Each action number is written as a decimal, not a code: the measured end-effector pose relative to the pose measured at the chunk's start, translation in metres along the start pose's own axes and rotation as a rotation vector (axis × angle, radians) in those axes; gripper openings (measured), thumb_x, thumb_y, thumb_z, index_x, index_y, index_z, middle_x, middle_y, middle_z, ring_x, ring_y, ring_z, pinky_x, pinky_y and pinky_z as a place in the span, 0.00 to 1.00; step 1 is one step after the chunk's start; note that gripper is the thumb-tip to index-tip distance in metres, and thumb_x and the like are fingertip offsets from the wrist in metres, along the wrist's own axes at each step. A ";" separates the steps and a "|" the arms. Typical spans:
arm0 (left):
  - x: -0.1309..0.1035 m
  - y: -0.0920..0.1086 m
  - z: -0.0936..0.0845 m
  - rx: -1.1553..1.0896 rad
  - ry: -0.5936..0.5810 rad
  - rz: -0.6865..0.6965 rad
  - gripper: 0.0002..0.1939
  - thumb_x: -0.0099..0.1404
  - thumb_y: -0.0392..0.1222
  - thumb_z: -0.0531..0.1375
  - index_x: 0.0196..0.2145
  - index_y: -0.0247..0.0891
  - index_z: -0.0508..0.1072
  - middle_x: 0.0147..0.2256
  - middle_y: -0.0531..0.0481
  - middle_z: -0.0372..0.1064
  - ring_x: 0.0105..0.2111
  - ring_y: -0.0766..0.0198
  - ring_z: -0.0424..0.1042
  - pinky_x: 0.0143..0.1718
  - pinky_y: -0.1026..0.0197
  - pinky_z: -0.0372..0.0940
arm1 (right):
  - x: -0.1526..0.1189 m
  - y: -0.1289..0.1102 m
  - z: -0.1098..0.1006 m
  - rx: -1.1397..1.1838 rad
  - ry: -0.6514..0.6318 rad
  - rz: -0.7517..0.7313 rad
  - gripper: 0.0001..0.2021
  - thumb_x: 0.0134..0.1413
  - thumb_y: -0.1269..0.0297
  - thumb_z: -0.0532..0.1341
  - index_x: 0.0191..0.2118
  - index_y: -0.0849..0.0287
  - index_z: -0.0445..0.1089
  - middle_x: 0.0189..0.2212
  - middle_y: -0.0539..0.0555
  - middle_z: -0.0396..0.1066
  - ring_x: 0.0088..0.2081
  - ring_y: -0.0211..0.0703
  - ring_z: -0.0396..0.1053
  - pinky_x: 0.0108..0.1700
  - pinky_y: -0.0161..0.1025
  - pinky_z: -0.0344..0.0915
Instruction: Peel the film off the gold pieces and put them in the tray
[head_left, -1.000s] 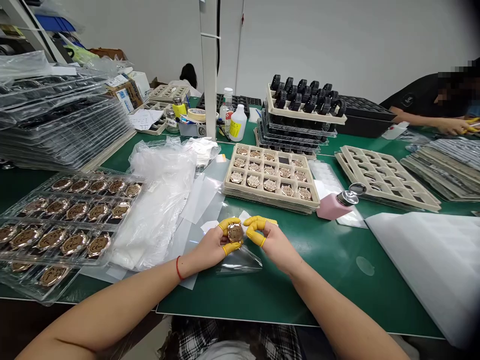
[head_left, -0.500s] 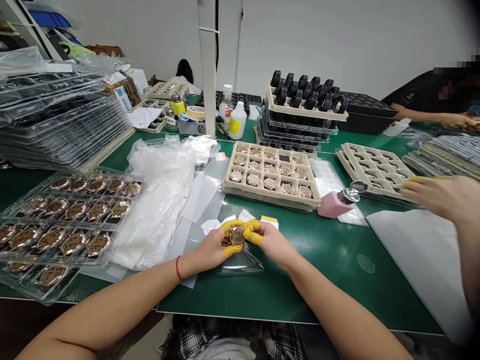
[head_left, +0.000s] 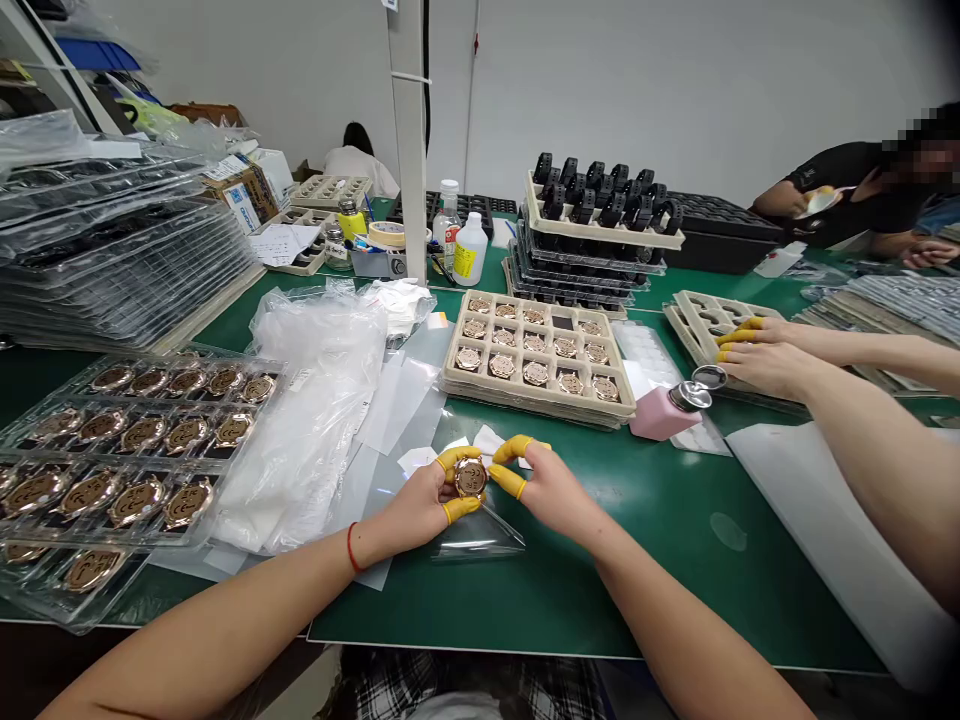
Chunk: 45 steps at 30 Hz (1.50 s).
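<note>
The left hand (head_left: 417, 506) has its yellow-tipped fingers shut around a round gold watch case (head_left: 471, 479), over the green desk (head_left: 600, 590). The right hand (head_left: 551, 492) has its fingers bent right by the case; I can't tell if they touch it. From the case, a tan tray (head_left: 537, 388) of gold cases is at 1 o'clock, a pink bottle (head_left: 660, 415) at 2, a big clear bag (head_left: 304, 400) at 10, and a clear tray (head_left: 217, 475) of cases at 9.
</note>
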<state>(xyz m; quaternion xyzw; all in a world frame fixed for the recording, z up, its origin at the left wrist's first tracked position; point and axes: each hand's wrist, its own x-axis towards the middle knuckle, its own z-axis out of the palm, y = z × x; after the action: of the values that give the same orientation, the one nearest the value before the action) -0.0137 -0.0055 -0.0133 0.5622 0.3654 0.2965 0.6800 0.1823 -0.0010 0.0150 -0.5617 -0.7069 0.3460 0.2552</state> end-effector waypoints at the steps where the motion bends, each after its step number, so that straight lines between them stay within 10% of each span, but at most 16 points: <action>1: 0.001 0.000 -0.001 -0.014 0.008 -0.019 0.28 0.56 0.38 0.63 0.53 0.42 0.59 0.45 0.47 0.68 0.41 0.59 0.71 0.46 0.54 0.66 | 0.002 0.004 -0.007 -0.155 0.031 -0.025 0.07 0.51 0.63 0.60 0.37 0.58 0.69 0.38 0.56 0.70 0.42 0.49 0.65 0.45 0.45 0.61; 5: 0.005 -0.003 -0.003 -0.082 0.013 -0.069 0.30 0.54 0.39 0.65 0.53 0.41 0.59 0.43 0.47 0.68 0.39 0.61 0.72 0.44 0.54 0.66 | 0.010 0.028 -0.028 -0.563 0.024 0.009 0.14 0.45 0.69 0.65 0.41 0.61 0.70 0.40 0.62 0.68 0.43 0.56 0.64 0.43 0.47 0.61; 12: 0.006 -0.005 -0.003 -0.074 0.010 -0.059 0.29 0.54 0.40 0.65 0.52 0.40 0.60 0.42 0.47 0.68 0.40 0.61 0.71 0.46 0.53 0.65 | -0.002 0.040 -0.011 -0.488 -0.004 0.256 0.12 0.57 0.69 0.53 0.47 0.62 0.64 0.39 0.61 0.69 0.36 0.51 0.69 0.36 0.42 0.60; 17: 0.005 -0.004 -0.002 -0.060 0.007 -0.004 0.26 0.54 0.38 0.64 0.50 0.41 0.62 0.43 0.47 0.67 0.41 0.61 0.69 0.46 0.55 0.65 | -0.008 0.020 0.000 -0.148 0.091 0.040 0.25 0.58 0.68 0.51 0.60 0.60 0.48 0.45 0.59 0.66 0.39 0.46 0.67 0.40 0.42 0.63; 20: 0.005 -0.004 -0.003 -0.062 -0.024 0.016 0.26 0.56 0.38 0.64 0.51 0.42 0.62 0.44 0.47 0.67 0.42 0.60 0.70 0.46 0.55 0.64 | -0.008 0.006 0.003 -0.013 0.127 -0.058 0.14 0.56 0.67 0.54 0.50 0.56 0.63 0.37 0.54 0.69 0.36 0.44 0.66 0.39 0.41 0.64; 26: 0.005 -0.004 -0.003 -0.094 -0.068 0.045 0.24 0.56 0.38 0.63 0.50 0.41 0.62 0.44 0.47 0.68 0.43 0.59 0.70 0.46 0.55 0.65 | -0.011 -0.005 0.020 -0.225 0.121 -0.365 0.09 0.58 0.71 0.52 0.39 0.56 0.69 0.34 0.56 0.68 0.37 0.48 0.61 0.39 0.44 0.62; 45: 0.006 0.000 -0.004 -0.120 -0.133 0.031 0.21 0.55 0.38 0.64 0.47 0.38 0.65 0.40 0.48 0.68 0.38 0.61 0.71 0.44 0.54 0.65 | -0.009 0.003 0.032 -0.475 0.117 -0.561 0.14 0.54 0.77 0.51 0.42 0.56 0.68 0.38 0.56 0.69 0.38 0.48 0.59 0.38 0.43 0.56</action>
<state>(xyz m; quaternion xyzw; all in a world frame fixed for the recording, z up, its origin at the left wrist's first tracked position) -0.0133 0.0014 -0.0148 0.5444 0.2922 0.2904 0.7307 0.1620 -0.0160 -0.0074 -0.4086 -0.8781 0.0565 0.2425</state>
